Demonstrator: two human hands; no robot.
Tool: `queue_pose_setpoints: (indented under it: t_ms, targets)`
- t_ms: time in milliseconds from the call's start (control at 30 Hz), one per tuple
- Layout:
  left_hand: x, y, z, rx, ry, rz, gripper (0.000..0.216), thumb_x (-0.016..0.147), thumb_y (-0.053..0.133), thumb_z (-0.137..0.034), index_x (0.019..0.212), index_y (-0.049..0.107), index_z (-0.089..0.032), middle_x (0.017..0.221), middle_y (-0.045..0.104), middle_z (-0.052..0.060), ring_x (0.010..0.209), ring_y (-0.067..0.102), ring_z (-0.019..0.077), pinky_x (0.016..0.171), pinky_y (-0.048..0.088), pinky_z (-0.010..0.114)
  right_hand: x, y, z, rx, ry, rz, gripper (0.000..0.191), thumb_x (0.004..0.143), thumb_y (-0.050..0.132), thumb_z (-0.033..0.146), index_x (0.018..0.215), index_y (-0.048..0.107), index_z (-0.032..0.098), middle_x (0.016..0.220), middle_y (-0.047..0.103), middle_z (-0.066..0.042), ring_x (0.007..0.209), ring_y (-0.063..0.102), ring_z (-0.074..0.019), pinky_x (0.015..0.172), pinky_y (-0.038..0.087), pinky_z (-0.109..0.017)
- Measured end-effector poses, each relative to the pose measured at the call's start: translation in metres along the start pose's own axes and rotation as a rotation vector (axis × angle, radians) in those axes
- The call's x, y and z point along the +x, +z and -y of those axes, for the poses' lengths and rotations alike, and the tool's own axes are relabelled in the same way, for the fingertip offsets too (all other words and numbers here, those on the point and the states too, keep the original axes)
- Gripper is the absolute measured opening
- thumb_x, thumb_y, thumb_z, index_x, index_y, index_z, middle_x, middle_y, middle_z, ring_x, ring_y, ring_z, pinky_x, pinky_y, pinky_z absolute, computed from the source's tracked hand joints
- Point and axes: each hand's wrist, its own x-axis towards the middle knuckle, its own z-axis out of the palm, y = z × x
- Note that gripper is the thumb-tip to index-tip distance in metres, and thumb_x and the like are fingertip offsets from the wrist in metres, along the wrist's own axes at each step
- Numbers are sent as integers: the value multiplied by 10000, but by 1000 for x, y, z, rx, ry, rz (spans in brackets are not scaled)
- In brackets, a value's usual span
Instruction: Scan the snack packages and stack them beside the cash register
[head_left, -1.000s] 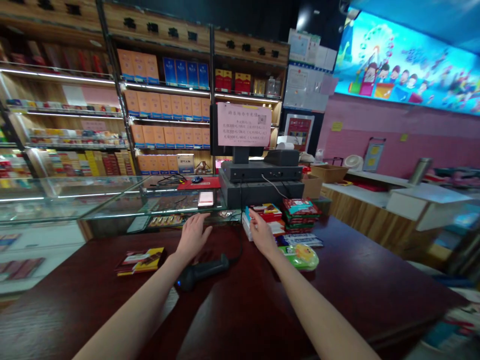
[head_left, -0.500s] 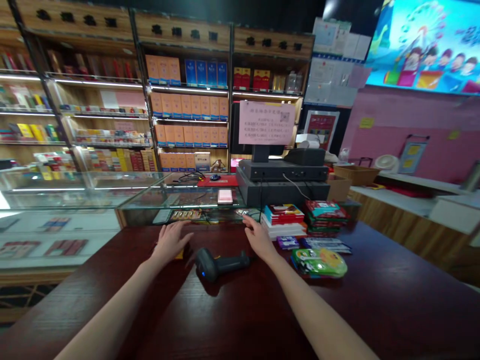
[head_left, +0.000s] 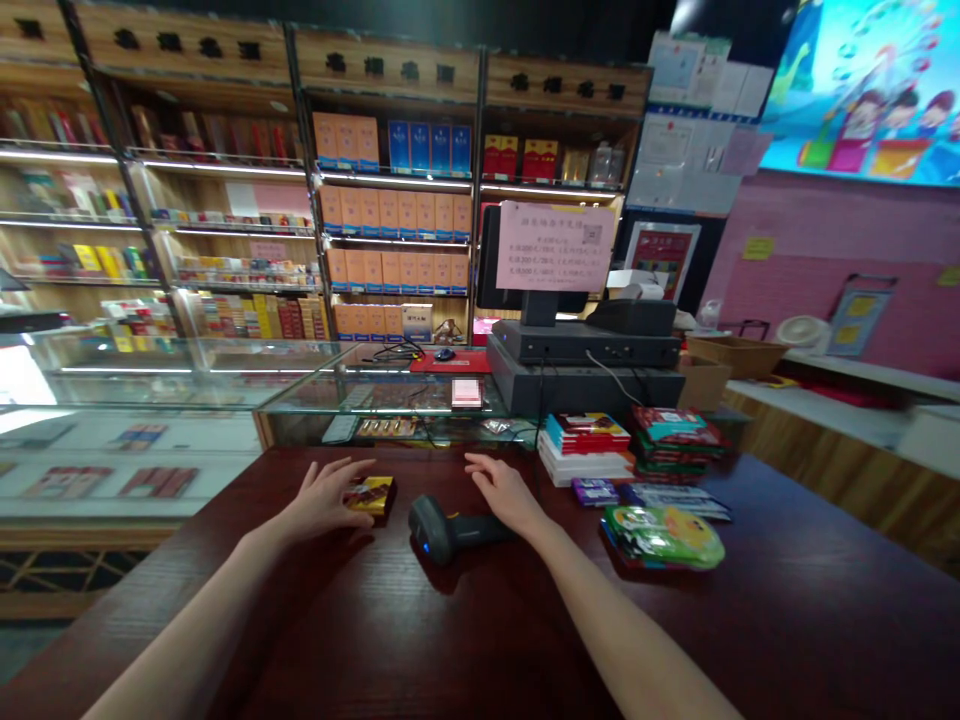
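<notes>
My left hand (head_left: 328,497) is at a small yellow and brown box (head_left: 373,495) on the dark wooden counter (head_left: 390,640). Its fingers are apart, thumb on the near side of the box, and I cannot tell whether they touch it. My right hand (head_left: 504,490) hangs with fingers loosely stretched, holding nothing, just above the handle end of a black barcode scanner (head_left: 439,530). The scanner lies on its side between my hands, a blue light showing on its head.
Right of my right hand lie a green snack packet (head_left: 664,537), a purple packet (head_left: 596,491), and stacks of boxes (head_left: 585,462) and red-green packs (head_left: 677,432). Behind them stands a cash register (head_left: 585,350) with a paper sign (head_left: 553,247). A glass display case (head_left: 375,385) borders the counter's far side.
My left hand has shifted left, uncovering the yellow and brown box beside it. My right hand has come nearer the scanner's handle. The whole view has swung slightly left.
</notes>
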Motion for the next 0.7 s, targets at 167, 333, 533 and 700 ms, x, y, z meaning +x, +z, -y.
queue_pose_setpoints:
  t_ms: [167, 333, 533, 700]
  targets:
    - [-1, 1, 7, 17, 5, 47, 901, 645, 768, -456, 1474, 460, -287, 1515, 496, 169, 1459, 357, 404, 1163, 118, 697, -5, 6, 3, -4, -16, 51, 318, 967, 505, 250, 1219, 699, 252, 1154, 755, -56, 1098, 694, -232, 1005, 494, -372]
    - [0, -2, 9, 9, 8, 57, 823, 666, 736, -400, 1443, 484, -305, 1479, 546, 132, 1428, 414, 377, 1170, 145, 660, -7, 6, 4, -4, -25, 57, 321, 966, 506, 231, 1230, 684, 278, 1151, 756, -34, 1111, 687, -217, 1011, 489, -366]
    - [3, -1, 12, -28, 26, 27, 765, 679, 720, -390, 1405, 498, -303, 1352, 653, 91, 1316, 541, 341, 1166, 179, 636, -10, 2, 4, 2, -38, 35, 331, 967, 500, 224, 1248, 666, 275, 1153, 757, -27, 1123, 671, -217, 1014, 479, -373]
    - [7, -3, 1, -34, 34, -80, 735, 695, 725, -402, 1387, 498, -306, 1353, 650, 90, 1291, 567, 344, 1186, 98, 647, -14, -2, 1, 14, -36, 1, 335, 960, 511, 221, 1257, 657, 273, 1139, 760, -25, 1112, 669, -214, 1010, 476, -371]
